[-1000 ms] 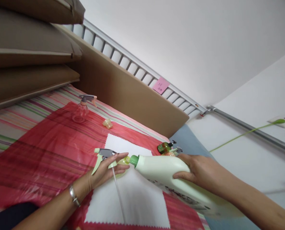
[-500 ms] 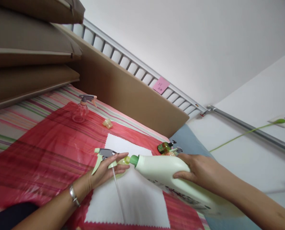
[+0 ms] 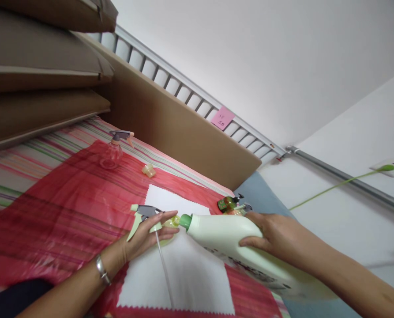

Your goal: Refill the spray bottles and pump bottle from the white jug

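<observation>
My right hand point(image 3: 278, 240) grips a big pale green bottle point(image 3: 228, 240), tipped on its side so its green neck meets the mouth of a small yellow-green spray bottle point(image 3: 169, 224). My left hand point(image 3: 144, 236) is closed round that small bottle and also holds its grey and green trigger head point(image 3: 143, 213), whose clear dip tube point(image 3: 163, 265) hangs out over a white cloth point(image 3: 183, 274). A metal bracelet sits on my left wrist.
A red plastic sheet point(image 3: 67, 207) covers a striped mattress. On it stand a pink clear spray bottle point(image 3: 114, 148), a small yellow cap point(image 3: 148, 170) and two more small bottles point(image 3: 231, 204). Brown cushions are stacked at left; a cardboard panel and rail run behind.
</observation>
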Demonstrator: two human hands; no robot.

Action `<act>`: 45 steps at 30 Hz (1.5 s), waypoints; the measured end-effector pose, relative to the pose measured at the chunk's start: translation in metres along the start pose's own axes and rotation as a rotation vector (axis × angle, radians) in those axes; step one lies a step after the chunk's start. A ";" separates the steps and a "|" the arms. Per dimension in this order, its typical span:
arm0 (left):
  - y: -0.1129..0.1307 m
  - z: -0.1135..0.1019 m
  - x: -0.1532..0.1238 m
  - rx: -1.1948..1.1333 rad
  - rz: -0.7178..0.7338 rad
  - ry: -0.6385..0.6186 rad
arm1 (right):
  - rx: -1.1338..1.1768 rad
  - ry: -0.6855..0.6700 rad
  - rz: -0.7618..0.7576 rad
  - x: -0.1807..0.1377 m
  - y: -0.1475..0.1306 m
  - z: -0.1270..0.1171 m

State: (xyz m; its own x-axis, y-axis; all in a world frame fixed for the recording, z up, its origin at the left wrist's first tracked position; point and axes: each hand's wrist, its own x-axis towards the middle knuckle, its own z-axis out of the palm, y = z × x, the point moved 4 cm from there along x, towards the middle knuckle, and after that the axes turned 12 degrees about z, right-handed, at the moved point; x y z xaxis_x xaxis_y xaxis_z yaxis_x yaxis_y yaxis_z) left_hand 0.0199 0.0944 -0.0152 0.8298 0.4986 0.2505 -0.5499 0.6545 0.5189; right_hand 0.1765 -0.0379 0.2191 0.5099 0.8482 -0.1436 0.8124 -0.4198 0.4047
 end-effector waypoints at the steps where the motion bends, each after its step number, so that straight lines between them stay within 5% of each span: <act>1: 0.000 0.000 0.000 0.000 -0.001 -0.002 | -0.002 -0.003 0.001 0.000 0.000 0.000; 45: -0.001 0.000 0.000 0.020 0.001 0.003 | 0.006 -0.017 0.005 0.004 0.005 0.003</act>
State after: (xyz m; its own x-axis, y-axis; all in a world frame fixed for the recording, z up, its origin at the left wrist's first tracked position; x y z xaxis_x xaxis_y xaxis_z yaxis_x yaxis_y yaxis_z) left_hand 0.0207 0.0941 -0.0157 0.8288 0.5012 0.2489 -0.5490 0.6422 0.5349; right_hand 0.1835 -0.0379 0.2180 0.5187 0.8405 -0.1564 0.8112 -0.4262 0.4003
